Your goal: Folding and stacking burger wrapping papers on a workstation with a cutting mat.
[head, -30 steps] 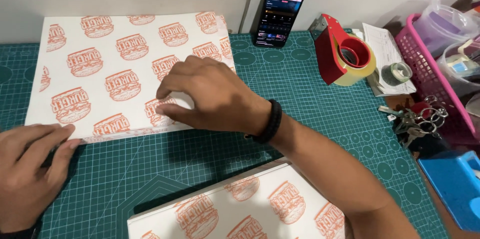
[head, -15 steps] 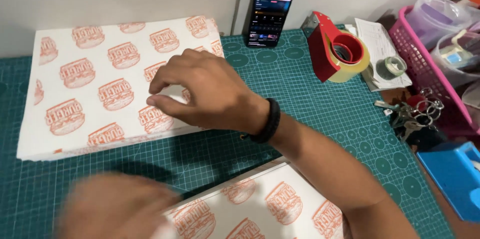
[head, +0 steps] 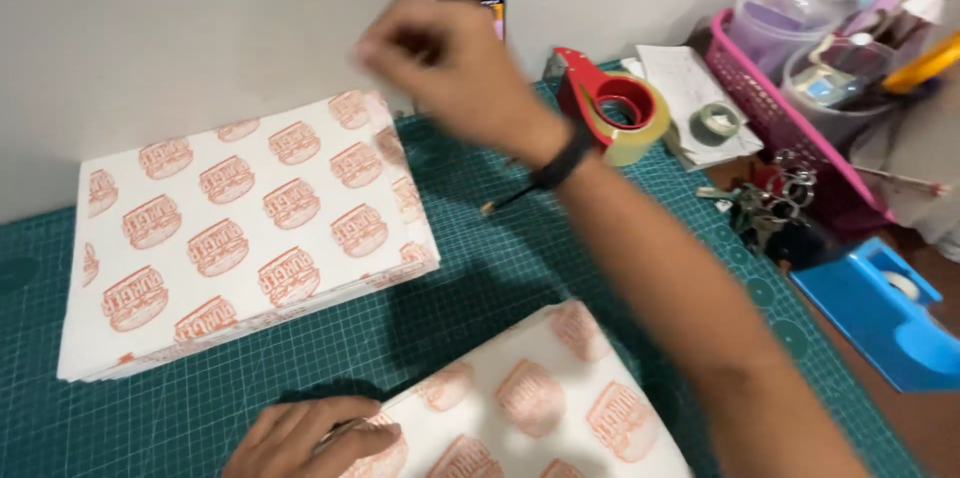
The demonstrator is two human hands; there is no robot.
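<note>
A stack of white paper [head: 250, 228] printed with orange burger pictures lies on the green cutting mat [head: 480, 268] at the left. A second printed sheet [head: 540, 398] lies at the near edge. My left hand [head: 300, 438] rests on that sheet's left corner, and its fingers pinch the edge. My right hand [head: 450, 68], blurred by motion, is raised above the mat near the stack's far right corner, in front of a phone [head: 490, 3]. Its fingers look curled, and I see nothing in them. A black band [head: 562, 158] circles that wrist.
A red tape dispenser with a clear roll [head: 600, 103] stands behind my right arm. Beside it are papers and a small tape roll [head: 717, 121], a pink basket [head: 790, 138] of containers, keys [head: 770, 203] and a blue holder [head: 890, 313]. A wall runs behind.
My right hand has lifted off the stack and swung up and back towards the phone. My left hand has moved right onto the near sheet's corner. The camera has shifted.
</note>
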